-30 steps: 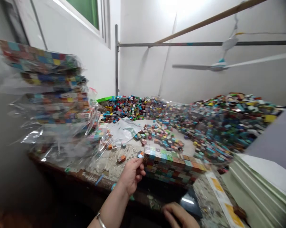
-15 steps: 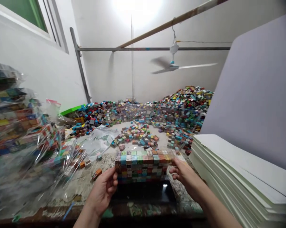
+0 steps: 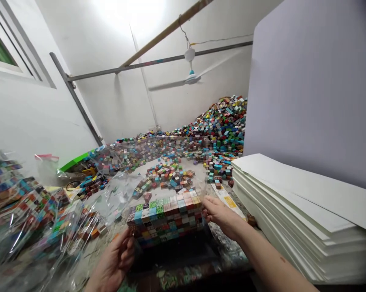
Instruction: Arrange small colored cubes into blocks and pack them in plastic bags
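Note:
A block of stacked small patterned cubes stands before me on a black tray. Thin clear plastic film rises behind it, its top edge faintly visible. At the block's left end, my left hand is closed, thumb and forefinger pinching what looks like the film. My right hand is closed the same way at the right end, near the top corner. Glare and transparency hide exactly where the film runs around the block.
Loose cubes lie beyond the block, rising to a heap at the back right. Film-wrapped cube blocks are piled on the left. White sheets are stacked at right beside an upright pale panel. A fan hangs above.
My view has tilted and turned to the right, so the block and both hands appear further left and the block slants. Both hands keep their places at the block's ends.

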### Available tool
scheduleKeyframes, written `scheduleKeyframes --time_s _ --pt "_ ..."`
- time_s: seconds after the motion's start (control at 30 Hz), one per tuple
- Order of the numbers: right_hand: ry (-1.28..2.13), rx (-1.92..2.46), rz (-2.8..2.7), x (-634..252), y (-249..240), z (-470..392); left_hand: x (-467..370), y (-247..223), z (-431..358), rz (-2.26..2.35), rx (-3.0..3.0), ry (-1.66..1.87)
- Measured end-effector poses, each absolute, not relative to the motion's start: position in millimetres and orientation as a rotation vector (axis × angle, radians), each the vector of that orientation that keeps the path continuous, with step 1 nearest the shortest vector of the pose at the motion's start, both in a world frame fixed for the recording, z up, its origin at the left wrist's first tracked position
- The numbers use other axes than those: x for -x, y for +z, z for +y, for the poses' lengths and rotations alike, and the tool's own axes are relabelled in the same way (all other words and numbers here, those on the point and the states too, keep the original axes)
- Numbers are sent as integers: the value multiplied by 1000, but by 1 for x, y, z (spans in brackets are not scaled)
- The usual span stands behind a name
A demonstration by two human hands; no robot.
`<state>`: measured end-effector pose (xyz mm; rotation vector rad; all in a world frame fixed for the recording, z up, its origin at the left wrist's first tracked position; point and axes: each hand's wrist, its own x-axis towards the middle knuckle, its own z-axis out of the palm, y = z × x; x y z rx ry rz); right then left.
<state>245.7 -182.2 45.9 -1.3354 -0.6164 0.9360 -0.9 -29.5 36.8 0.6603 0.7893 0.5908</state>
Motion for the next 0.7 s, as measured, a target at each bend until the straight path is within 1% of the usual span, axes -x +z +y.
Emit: scheduleKeyframes --time_s 0.4,0.7 --pt "996 1244 -631 -248 36 -195 3 38 -21 896 -847 504" --pt "1032 1192 -636 -254 25 -194 5 36 -13 937 -753 541"
